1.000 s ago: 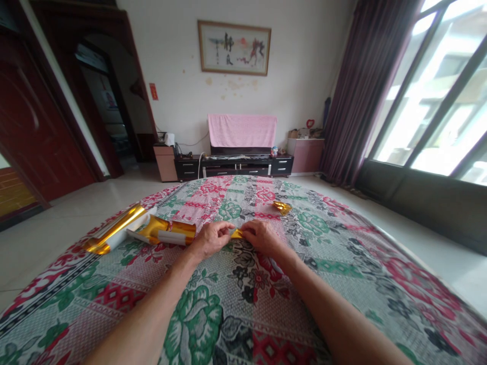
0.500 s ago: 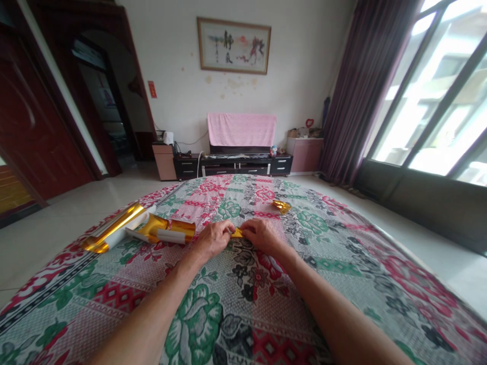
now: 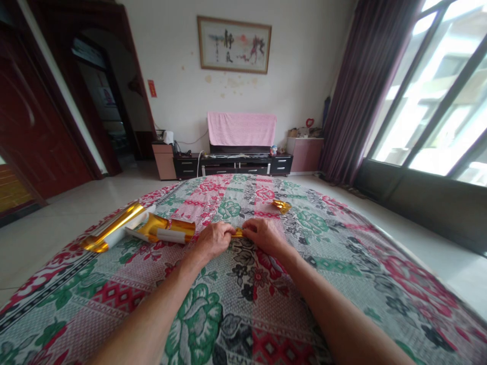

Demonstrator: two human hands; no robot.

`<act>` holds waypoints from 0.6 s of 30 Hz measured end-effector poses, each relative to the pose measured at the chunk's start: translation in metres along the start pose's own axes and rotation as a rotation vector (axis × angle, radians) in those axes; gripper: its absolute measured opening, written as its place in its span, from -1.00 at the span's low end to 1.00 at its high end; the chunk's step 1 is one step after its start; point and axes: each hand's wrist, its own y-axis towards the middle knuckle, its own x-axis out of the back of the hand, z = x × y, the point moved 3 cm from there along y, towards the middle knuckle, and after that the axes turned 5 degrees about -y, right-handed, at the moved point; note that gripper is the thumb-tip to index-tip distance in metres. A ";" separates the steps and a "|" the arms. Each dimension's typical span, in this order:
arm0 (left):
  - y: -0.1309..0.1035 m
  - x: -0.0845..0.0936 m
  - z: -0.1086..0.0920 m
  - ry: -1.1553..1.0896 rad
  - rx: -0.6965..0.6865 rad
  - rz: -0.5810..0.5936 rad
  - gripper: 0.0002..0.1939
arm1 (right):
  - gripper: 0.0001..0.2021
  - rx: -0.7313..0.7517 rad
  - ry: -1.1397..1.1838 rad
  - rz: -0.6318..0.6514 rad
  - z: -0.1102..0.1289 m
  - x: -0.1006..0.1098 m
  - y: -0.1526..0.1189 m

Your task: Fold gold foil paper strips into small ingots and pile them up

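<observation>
Between my two hands is a small piece of gold foil paper, low over the flowered cloth. My left hand pinches its left end with thumb and fingers. At the other end, my right hand grips it the same way, fingers pressed together. Most of the piece is hidden by my fingers, so its folds cannot be made out. To the left of my hands lie curled gold foil sheets with white backs. A small folded gold foil piece rests beyond my right hand.
A patterned tablecloth in red, green and black covers the rounded surface under my arms. Past its far edge stands a low black TV cabinet with a pink cloth above it. A purple curtain hangs by the window at right.
My fingers have shifted slightly along the gold foil, and a little less of it shows between them. The other foil pieces have stayed put.
</observation>
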 end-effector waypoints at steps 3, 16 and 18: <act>-0.001 0.000 -0.001 0.037 0.004 -0.011 -0.70 | -0.87 0.005 -0.005 0.011 -0.001 -0.001 0.001; -0.004 0.001 -0.005 0.042 -0.008 -0.047 -0.75 | -0.83 0.116 -0.146 0.049 0.004 0.001 0.000; -0.004 0.001 -0.004 0.044 -0.019 -0.042 -0.75 | -0.83 0.140 -0.183 0.047 0.002 -0.002 0.001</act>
